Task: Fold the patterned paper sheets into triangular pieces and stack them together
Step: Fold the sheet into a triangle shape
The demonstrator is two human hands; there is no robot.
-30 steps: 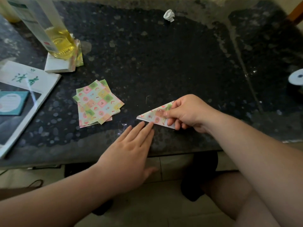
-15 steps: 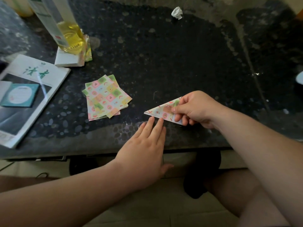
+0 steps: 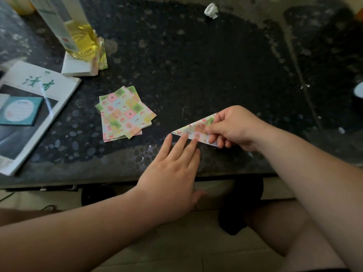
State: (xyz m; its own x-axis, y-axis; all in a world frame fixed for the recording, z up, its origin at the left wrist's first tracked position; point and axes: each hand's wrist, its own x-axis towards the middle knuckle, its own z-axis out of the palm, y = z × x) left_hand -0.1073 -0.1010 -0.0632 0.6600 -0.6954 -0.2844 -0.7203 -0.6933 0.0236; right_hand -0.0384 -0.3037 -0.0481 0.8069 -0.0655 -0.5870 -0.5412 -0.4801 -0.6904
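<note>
My right hand (image 3: 233,128) pinched folded triangle (image 3: 193,130) at wide end — looked thin, light, easily creased; left hand (image 3: 172,173) flat, fingers (image 3: 182,138) straight, pressing its near edge.

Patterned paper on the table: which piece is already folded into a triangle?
The piece pinched by the right hand; the left hand touches its near edge. The sheets in the loose pile to its left lie flat and four-cornered.

Head-worn view, facing steeply down, close over table edge (image 3: 137,173)
</note>
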